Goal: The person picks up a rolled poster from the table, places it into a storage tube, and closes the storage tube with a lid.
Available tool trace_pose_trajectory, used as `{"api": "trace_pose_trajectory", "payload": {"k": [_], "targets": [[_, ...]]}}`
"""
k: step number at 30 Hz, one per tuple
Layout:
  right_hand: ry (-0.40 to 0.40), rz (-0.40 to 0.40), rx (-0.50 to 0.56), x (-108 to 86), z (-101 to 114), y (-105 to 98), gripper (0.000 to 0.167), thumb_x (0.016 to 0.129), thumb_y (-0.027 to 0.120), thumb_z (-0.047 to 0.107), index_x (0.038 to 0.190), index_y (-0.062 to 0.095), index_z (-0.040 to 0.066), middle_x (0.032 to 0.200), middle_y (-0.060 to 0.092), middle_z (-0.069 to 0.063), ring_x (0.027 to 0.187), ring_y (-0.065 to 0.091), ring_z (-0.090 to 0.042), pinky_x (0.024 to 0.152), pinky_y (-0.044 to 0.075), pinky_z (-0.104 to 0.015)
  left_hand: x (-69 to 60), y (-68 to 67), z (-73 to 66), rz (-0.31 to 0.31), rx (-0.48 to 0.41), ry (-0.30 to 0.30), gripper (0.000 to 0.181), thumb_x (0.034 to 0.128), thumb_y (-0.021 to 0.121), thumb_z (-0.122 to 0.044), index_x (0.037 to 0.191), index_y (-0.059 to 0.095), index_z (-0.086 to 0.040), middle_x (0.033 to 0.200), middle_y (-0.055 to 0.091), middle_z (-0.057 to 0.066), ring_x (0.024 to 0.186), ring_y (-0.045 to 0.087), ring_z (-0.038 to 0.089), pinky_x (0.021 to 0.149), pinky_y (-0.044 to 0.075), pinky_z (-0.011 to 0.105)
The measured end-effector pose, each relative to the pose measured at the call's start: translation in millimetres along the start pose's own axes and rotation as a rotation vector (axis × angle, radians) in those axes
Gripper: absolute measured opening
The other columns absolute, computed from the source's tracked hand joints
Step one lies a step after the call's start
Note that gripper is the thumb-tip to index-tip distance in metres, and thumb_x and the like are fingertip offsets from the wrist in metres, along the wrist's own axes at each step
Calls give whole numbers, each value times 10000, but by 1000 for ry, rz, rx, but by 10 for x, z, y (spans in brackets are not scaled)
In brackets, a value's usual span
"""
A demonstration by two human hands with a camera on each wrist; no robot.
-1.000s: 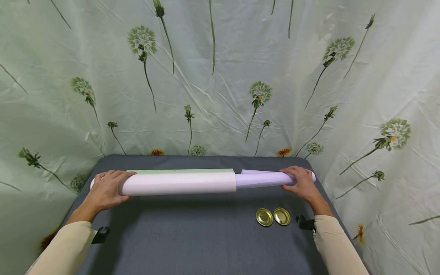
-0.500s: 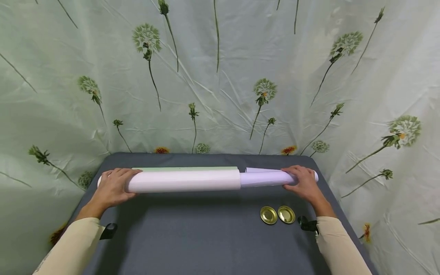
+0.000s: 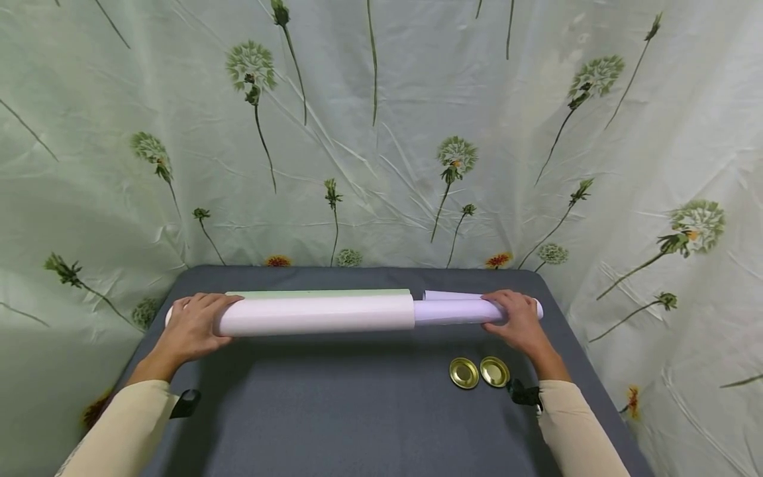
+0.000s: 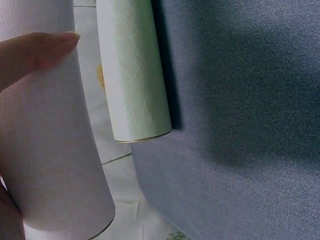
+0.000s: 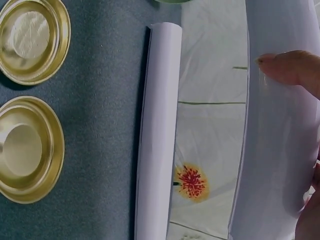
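My left hand (image 3: 193, 324) grips the left part of a thick off-white tube (image 3: 316, 315), held level above the table. The thumb lies across it in the left wrist view. A thinner white paper roll (image 3: 447, 312) sticks out of the tube's right end. Near that roll's outer end my right hand (image 3: 517, 321) curls round it, thumb on the near side. The length inside the tube is hidden. Beyond these lie a pale green tube (image 4: 132, 75) and a second, slimmer white paper roll (image 5: 160, 125), both on the table.
Two shallow gold metal lids (image 3: 463, 373) lie side by side on the grey cloth-covered table (image 3: 334, 411), left of my right forearm. A curtain printed with dandelions (image 3: 369, 132) hangs behind and around the table. Dark straps (image 3: 186, 403) sit at both wrists.
My right hand has moved slightly left towards the tube with the paper roll, and less of the roll shows outside. The left hand keeps its grip. The head view has shifted slightly.
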State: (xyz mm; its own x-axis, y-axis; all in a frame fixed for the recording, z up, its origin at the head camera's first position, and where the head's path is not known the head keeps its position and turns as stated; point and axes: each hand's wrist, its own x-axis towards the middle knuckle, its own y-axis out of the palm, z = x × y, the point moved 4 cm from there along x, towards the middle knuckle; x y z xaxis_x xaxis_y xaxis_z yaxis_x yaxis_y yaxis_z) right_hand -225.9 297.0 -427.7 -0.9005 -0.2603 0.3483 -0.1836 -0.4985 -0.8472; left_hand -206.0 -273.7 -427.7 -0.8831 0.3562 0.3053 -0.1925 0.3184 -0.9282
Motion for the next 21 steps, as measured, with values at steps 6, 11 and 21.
{"api": "trace_pose_trajectory", "payload": {"k": [6,11,21], "targets": [[-14,-27,13,-9,41,24,477,647,860,45,1085,672,41,1075,615,-176,1029,542,-399,900,252,-601,-5,0,6,-9,1,-2,695,586,883,-193,1204,586,-81,1134,620,223,1043,522,434,845,287,634],[-14,-37,11,-11,50,44,486,641,866,40,1089,676,38,1055,609,-165,1021,548,-389,910,256,-595,-1,-15,6,-28,11,3,696,575,882,-184,1198,589,-80,1116,625,216,1026,528,431,839,292,633],[-70,-77,34,-7,138,78,518,620,878,46,1099,682,37,1041,613,-156,1012,550,-383,897,260,-593,-18,-37,12,-31,20,6,689,570,881,-192,1186,595,-79,1106,629,217,1020,532,430,831,298,633]]}}
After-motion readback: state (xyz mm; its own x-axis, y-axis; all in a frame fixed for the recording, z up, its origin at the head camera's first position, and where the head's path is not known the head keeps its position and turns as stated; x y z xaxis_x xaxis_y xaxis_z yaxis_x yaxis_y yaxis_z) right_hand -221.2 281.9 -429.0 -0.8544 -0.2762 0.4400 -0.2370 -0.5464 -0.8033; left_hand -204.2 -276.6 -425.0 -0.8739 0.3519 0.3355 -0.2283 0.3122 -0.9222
